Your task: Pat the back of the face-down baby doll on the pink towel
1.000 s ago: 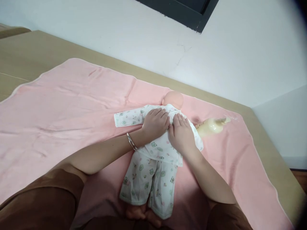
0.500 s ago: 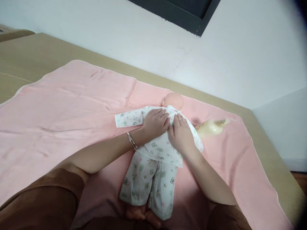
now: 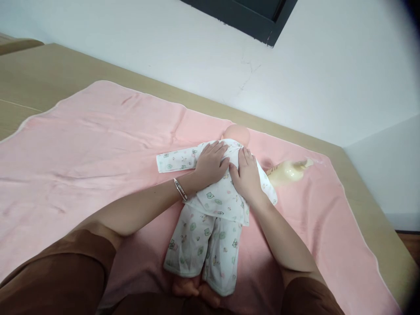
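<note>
1. Blanket of soft pink cloth [image 3: 82,144] covers the pale wooden surface [image 3: 39,74], which meets a white wall [image 3: 328,65] beneath a dark window frame [image 3: 249,17].
2. On it lies a soft baby doll [image 3: 205,243] in white animal-print pyjamas, head towards the wall.
3. The person's left hand [image 3: 210,164], silver bracelet [image 3: 180,189] at the wrist, and right hand [image 3: 247,177] rest side by side on the doll's upper body.
4. Each grip is open: palms flat, fingers stretched, clasping nothing.
5. The doll's bare arm [image 3: 287,171] sticks out to the right.

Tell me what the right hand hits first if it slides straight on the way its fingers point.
Likely the doll's head: the right hand lies flat on the printed shirt, fingers aimed at the neck.
</note>
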